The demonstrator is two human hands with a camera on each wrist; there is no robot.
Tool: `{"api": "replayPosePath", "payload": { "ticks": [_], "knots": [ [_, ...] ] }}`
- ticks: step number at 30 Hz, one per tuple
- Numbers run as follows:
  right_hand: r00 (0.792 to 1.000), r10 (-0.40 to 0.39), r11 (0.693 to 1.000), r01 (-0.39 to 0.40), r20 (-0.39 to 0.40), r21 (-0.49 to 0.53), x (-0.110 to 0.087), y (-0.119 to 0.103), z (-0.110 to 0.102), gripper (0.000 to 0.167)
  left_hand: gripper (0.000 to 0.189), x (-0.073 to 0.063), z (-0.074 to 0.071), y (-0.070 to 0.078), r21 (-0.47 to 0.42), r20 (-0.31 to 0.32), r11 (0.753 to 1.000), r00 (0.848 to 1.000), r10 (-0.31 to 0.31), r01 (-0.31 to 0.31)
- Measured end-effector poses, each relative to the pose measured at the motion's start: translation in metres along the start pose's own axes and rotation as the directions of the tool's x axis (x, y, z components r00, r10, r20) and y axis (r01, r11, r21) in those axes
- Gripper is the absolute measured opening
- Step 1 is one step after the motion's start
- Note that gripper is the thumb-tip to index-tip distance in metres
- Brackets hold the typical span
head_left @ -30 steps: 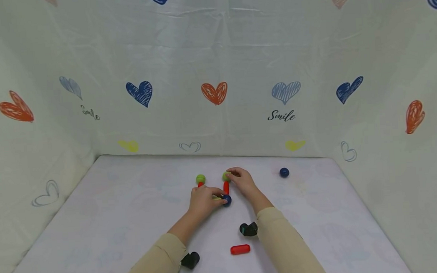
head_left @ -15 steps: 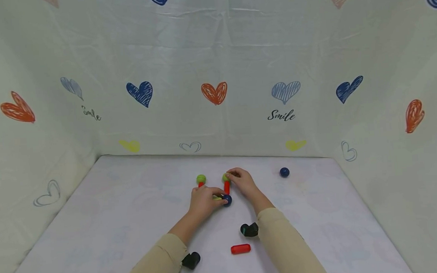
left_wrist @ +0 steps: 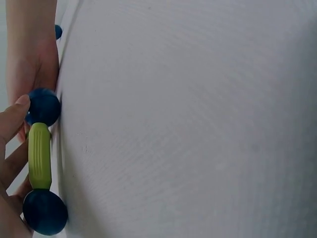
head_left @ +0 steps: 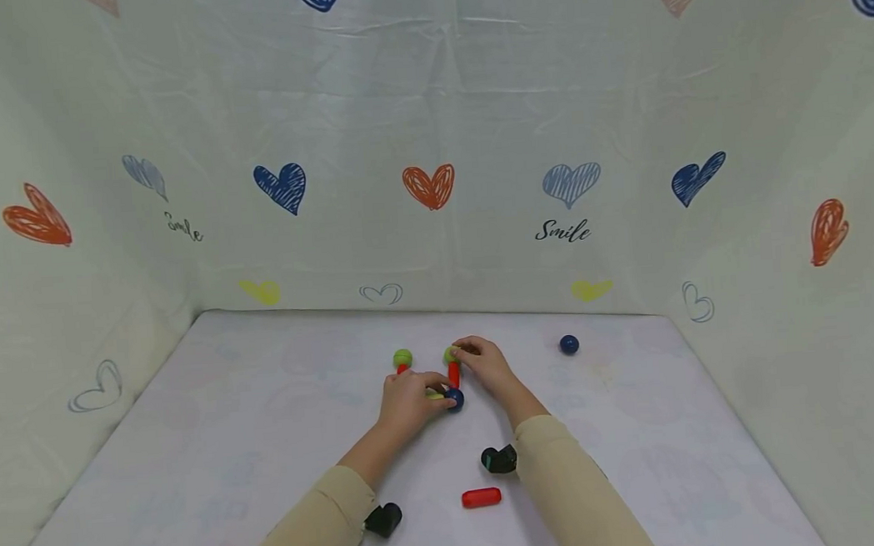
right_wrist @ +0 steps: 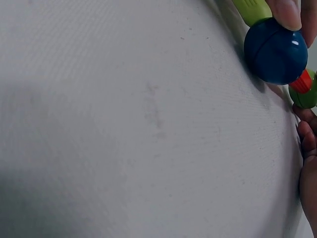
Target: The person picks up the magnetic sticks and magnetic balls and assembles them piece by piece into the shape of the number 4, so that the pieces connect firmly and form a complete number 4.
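My left hand (head_left: 407, 402) holds a blue ball (head_left: 456, 400) by thumb and fingers. A yellow-green rod (left_wrist: 39, 156) runs from that ball to a second blue ball (left_wrist: 44, 212), seen in the left wrist view. From the gripped ball a red rod (head_left: 454, 375) extends away to a green ball (head_left: 450, 355), which my right hand (head_left: 488, 368) pinches with its fingertips. Beyond my left hand, another green ball (head_left: 402, 358) tops a second red rod (head_left: 402, 369), whose near end the hand hides. The pieces lie low over the white tabletop.
A loose blue ball (head_left: 569, 345) sits at the back right of the table. One loose red rod (head_left: 482, 498) lies nearer, between the forearms. Black devices (head_left: 499, 459) show beside both beige sleeves. A heart-patterned cloth (head_left: 435, 248) hangs behind the table.
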State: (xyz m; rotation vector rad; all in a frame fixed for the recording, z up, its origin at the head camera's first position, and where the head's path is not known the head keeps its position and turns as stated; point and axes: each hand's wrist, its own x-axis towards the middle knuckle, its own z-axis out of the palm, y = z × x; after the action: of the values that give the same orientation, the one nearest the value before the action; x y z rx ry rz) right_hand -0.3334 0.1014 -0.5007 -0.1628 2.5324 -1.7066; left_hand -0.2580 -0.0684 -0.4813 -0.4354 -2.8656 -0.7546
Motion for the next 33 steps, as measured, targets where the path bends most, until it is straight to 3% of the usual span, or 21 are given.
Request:
{"api": "replayPosePath", "payload": {
  "ticks": [9,13,18,26,33],
  "knots": [
    [1.000,0.015,1.000,-0.015,0.003,-0.017,0.001,0.000,0.000,0.031,0.038,0.001,-0.014,-0.007,0.007,-0.020,0.998,0.998,-0.058,0.058],
    [1.000,0.022,0.999,-0.022,-0.001,-0.025,0.001,0.000,0.000,0.030,0.039,0.002,-0.017,-0.014,-0.034,-0.018,0.995,0.996,-0.092,0.091],
    [1.000,0.014,1.000,-0.014,-0.002,-0.024,0.001,0.000,-0.001,0.030,0.042,0.002,-0.020,-0.024,-0.081,-0.018,0.993,0.996,-0.086,0.084],
    [1.000,0.001,0.999,-0.001,0.005,-0.035,0.001,0.002,0.001,0.032,0.058,0.003,-0.028,-0.045,-0.116,0.040,0.986,0.992,-0.120,0.124],
    [1.000,-0.002,0.998,0.001,-0.011,-0.062,0.004,0.007,0.004,0.031,0.077,0.003,-0.033,-0.065,-0.204,0.115,0.966,0.983,-0.141,0.162]
  ]
}}
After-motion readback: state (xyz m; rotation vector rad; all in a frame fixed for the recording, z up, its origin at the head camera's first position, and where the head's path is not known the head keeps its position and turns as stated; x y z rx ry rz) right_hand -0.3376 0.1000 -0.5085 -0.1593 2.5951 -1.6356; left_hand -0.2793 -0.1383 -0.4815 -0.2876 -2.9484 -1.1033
